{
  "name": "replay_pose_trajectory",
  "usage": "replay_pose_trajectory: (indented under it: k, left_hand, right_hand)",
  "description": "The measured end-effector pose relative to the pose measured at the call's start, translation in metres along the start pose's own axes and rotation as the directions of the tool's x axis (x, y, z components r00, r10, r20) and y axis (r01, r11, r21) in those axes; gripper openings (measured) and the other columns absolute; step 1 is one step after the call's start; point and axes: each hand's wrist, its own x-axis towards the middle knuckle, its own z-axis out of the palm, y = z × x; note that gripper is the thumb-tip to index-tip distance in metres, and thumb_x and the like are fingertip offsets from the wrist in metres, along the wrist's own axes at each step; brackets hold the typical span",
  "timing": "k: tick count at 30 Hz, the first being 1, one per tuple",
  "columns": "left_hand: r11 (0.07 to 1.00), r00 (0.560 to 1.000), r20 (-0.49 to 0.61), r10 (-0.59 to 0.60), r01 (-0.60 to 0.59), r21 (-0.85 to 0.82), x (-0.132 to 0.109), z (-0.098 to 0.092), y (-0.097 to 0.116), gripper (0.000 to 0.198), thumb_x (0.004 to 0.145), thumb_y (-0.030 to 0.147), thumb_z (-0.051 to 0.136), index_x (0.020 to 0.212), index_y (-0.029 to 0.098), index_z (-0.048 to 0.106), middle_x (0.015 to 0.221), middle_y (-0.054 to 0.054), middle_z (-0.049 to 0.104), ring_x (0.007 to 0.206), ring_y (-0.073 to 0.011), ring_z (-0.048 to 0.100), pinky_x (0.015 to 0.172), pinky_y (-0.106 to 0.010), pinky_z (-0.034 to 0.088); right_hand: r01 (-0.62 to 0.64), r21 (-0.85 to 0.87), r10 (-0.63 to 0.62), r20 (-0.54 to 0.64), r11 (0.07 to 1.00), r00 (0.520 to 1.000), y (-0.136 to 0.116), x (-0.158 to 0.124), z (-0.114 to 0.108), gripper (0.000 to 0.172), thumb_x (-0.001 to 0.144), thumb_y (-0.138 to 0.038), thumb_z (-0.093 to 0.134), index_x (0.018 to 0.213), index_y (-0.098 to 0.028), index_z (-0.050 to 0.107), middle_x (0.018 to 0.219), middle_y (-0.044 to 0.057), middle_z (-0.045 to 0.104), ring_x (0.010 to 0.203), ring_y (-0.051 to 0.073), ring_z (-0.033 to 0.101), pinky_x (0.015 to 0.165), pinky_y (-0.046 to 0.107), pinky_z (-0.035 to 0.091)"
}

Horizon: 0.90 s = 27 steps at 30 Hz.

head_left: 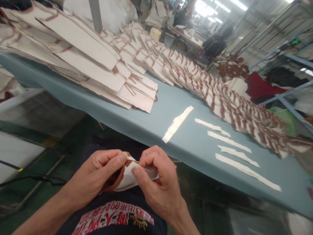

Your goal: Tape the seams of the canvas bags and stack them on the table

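Note:
Just above my lap I hold a white fabric piece with brown trim (128, 178) between both hands. My left hand (102, 171) pinches its brown edge between thumb and forefinger. Close beside it, my right hand (158, 178) grips the white part, thumb on top and fingers curled under. The fingertips of the two hands are only a short way apart. Most of the piece's underside and far end is hidden behind my hands, so its full shape cannot be made out.
A blue-covered table (151, 125) runs across in front of me. On it lie several cream strips (246, 171), a short stack of strips (178, 124), a pile of white panels (80, 49), and long overlapping rows of brown-trimmed pieces (186, 70). A person (215, 44) is farther back.

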Motion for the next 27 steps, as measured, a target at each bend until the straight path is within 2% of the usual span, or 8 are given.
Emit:
replay_pose_trajectory:
  k: [6, 12, 17, 22, 27]
  left_hand:
    - [0.975, 0.991, -0.043, 0.126, -0.116, 0.189, -0.003, -0.003, -0.01, 0.068, 0.109, 0.079, 0.062, 0.073, 0.022, 0.059, 0.058, 0.008, 0.042, 0.048, -0.0096, 0.03, 0.039, -0.022, 0.018]
    - [0.974, 0.993, 0.025, 0.111, -0.114, 0.196, 0.001, -0.006, -0.001, 0.067, 0.106, 0.074, 0.066, 0.066, 0.023, 0.05, 0.056, 0.007, 0.04, 0.049, -0.0104, 0.032, 0.039, -0.023, 0.02]
    - [0.979, 0.996, 0.042, 0.084, -0.09, 0.181, -0.002, -0.013, -0.008, 0.071, 0.107, 0.08, 0.062, 0.065, 0.024, 0.048, 0.056, 0.008, 0.037, 0.05, -0.0105, 0.03, 0.04, -0.023, 0.02]
    - [0.974, 0.994, 0.067, 0.086, -0.099, 0.204, -0.001, -0.018, -0.009, 0.071, 0.107, 0.079, 0.062, 0.066, 0.023, 0.05, 0.056, 0.008, 0.038, 0.049, -0.0103, 0.031, 0.041, -0.023, 0.021]
    - [0.962, 0.989, 0.084, 0.119, -0.136, 0.236, 0.003, -0.019, -0.004, 0.067, 0.108, 0.07, 0.063, 0.063, 0.023, 0.048, 0.058, 0.007, 0.038, 0.051, -0.011, 0.032, 0.042, -0.025, 0.022]
  right_hand:
    - [-0.073, -0.046, 0.073, -0.006, 0.996, 0.997, 0.008, -0.005, 0.008, 0.022, 0.101, -0.02, 0.072, 0.083, -0.024, 0.06, 0.083, -0.002, 0.067, 0.073, 0.015, 0.058, 0.07, 0.03, 0.043]
    - [-0.232, 0.031, 0.227, 0.117, 0.972, 0.967, 0.01, -0.005, 0.01, 0.021, 0.099, -0.024, 0.072, 0.081, -0.024, 0.061, 0.081, -0.002, 0.066, 0.069, 0.014, 0.054, 0.067, 0.029, 0.04]
    - [-0.388, 0.089, 0.37, 0.168, 0.918, 0.914, 0.008, -0.004, 0.011, 0.022, 0.096, -0.03, 0.073, 0.078, -0.024, 0.062, 0.077, -0.003, 0.062, 0.067, 0.014, 0.05, 0.064, 0.028, 0.038]
    - [-0.548, 0.086, 0.514, 0.255, 0.832, 0.819, 0.004, 0.0, 0.011, 0.023, 0.092, -0.039, 0.072, 0.078, -0.024, 0.063, 0.073, -0.003, 0.061, 0.065, 0.014, 0.049, 0.063, 0.029, 0.036]
    - [-0.596, 0.056, 0.561, 0.28, 0.801, 0.779, 0.003, 0.001, 0.013, 0.023, 0.089, -0.041, 0.071, 0.076, -0.025, 0.062, 0.07, -0.004, 0.058, 0.065, 0.015, 0.049, 0.063, 0.029, 0.034]
